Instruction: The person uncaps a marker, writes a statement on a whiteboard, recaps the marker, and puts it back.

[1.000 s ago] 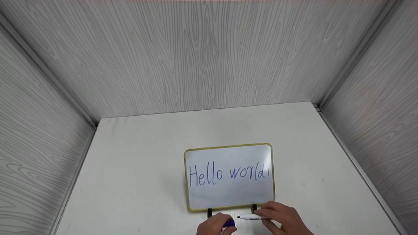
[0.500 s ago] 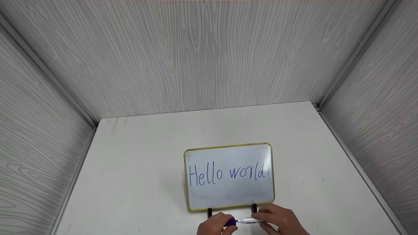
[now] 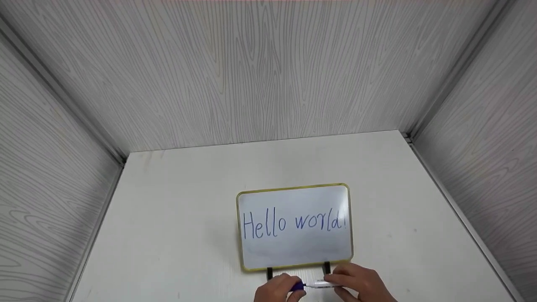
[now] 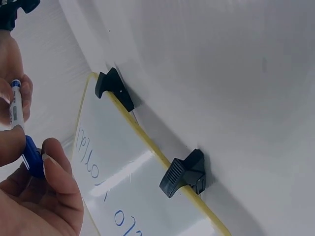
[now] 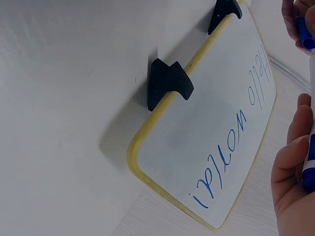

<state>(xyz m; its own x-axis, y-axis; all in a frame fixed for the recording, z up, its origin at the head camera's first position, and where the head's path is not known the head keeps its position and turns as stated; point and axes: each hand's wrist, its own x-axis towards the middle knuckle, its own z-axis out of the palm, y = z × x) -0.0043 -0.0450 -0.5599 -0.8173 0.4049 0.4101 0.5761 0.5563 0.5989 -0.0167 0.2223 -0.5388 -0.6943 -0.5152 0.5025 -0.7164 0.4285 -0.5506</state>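
In the head view my left hand (image 3: 275, 289) pinches a blue marker cap (image 3: 297, 286) between thumb and fingers. My right hand (image 3: 361, 283) grips a white whiteboard marker (image 3: 321, 284) by its barrel, level, pointing left. The marker's tip end is right at the cap's mouth. From the left wrist, the blue cap (image 4: 33, 157) lies in line with the marker barrel (image 4: 16, 108). In the right wrist view the marker's blue rear end (image 5: 309, 179) shows by my right palm. Just beyond both hands stands a yellow-framed whiteboard (image 3: 293, 251) with "Hello world!" written in blue.
Black clip-like feet, one at the left (image 3: 269, 273) and one at the right (image 3: 327, 267), hold the board's lower edge. The board stands on a white table (image 3: 176, 218). Wood-grain panels rise at the back (image 3: 268, 75) and both sides.
My right hand has moved slightly left with the marker, bringing its bare tip to the cap's mouth. My left hand and the cap have shifted slightly right. The whiteboard stays still.
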